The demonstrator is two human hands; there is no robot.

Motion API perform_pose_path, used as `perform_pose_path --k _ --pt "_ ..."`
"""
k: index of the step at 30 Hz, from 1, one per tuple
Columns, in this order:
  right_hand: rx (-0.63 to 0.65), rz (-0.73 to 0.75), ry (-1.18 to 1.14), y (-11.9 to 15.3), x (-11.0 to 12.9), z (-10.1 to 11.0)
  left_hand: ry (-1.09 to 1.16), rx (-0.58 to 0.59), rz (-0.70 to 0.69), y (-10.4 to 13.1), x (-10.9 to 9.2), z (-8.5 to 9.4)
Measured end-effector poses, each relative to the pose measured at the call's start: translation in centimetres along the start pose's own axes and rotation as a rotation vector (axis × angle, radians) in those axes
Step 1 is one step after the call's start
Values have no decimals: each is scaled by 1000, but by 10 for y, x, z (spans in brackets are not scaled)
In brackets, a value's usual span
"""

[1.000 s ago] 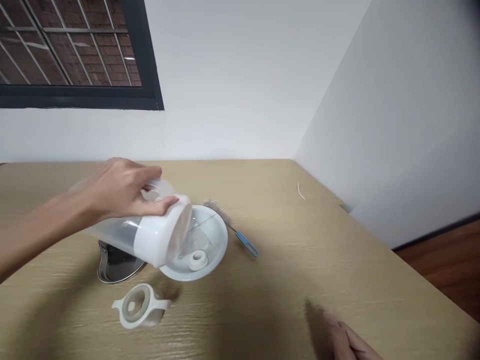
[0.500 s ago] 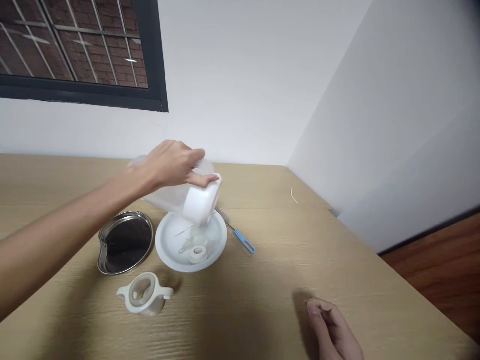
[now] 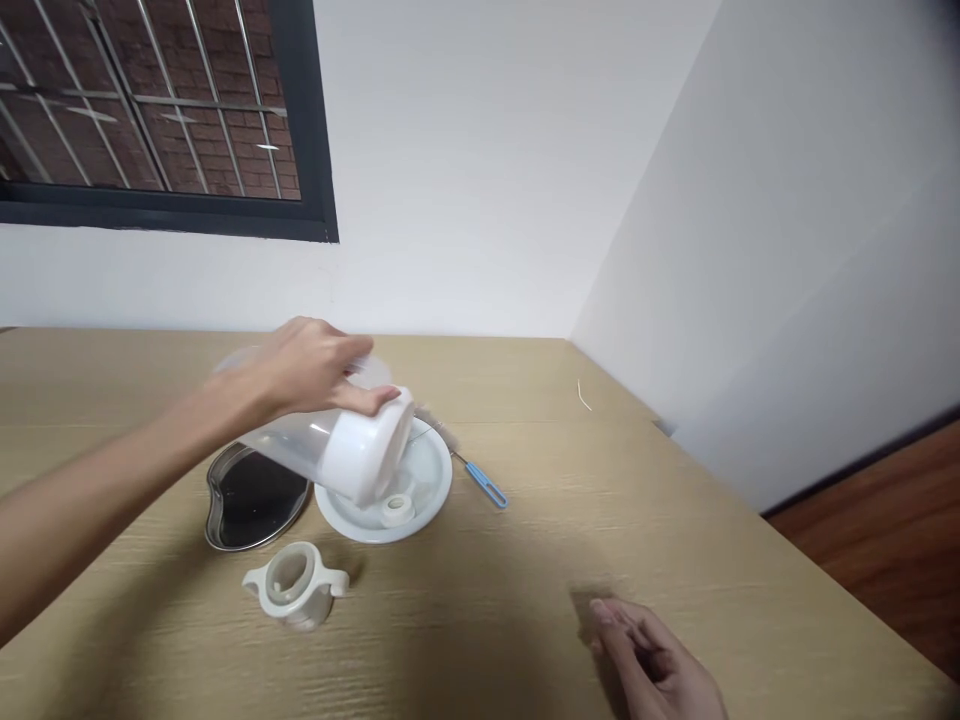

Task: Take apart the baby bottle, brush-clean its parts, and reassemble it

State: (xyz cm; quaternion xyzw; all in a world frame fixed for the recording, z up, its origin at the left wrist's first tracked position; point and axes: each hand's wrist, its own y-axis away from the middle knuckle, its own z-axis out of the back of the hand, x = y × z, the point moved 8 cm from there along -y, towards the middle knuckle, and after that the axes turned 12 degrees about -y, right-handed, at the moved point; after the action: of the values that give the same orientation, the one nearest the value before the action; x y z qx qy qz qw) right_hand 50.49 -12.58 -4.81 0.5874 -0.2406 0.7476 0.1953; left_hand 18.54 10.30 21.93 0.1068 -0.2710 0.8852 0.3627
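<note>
Pale wood desk (image 3: pixel 750 600) bears the bowl (image 3: pixel 433 475); above it the left hand (image 3: pixel 307 365) tilts a clear pitcher (image 3: pixel 289 445), grip closed around its handle. Pouring seems in hand; the next move calls for a steady wrist. The right hand (image 3: pixel 660 665) curls low; whether its grip holds anything, one cannot tell.

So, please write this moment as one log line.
left hand: holds tilted container over bowl; right hand: half-curled, grip unclear; white ring: in bowl
</note>
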Motion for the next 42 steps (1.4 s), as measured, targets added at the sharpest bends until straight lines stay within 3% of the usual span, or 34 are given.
perform_pose_path --k 5,9,15,20,25,30,34,38,42 --pt "-7 8 -7 3 4 3 19 -109 -54 -34 -28 1" --pt "-54 22 14 4 6 7 -14 -121 9 -44 -14 -1" --pt "-168 -71 -37 12 -10 16 -60 -29 152 -17 33 6" --pt "-132 -62 -62 12 -4 11 -74 -28 179 13 49 11" --pt "-184 30 -43 4 13 15 -37 -3 73 12 33 1" --pt "-165 34 -20 2 -2 17 34 -14 17 -12 4 0" --pt "-219 73 -17 7 -7 23 40 -56 11 -32 -11 3" --pt "-224 35 -2 8 2 23 9 -68 25 -44 -4 1" --pt "-257 -28 -34 9 7 24 -41 -64 57 -41 15 -4"
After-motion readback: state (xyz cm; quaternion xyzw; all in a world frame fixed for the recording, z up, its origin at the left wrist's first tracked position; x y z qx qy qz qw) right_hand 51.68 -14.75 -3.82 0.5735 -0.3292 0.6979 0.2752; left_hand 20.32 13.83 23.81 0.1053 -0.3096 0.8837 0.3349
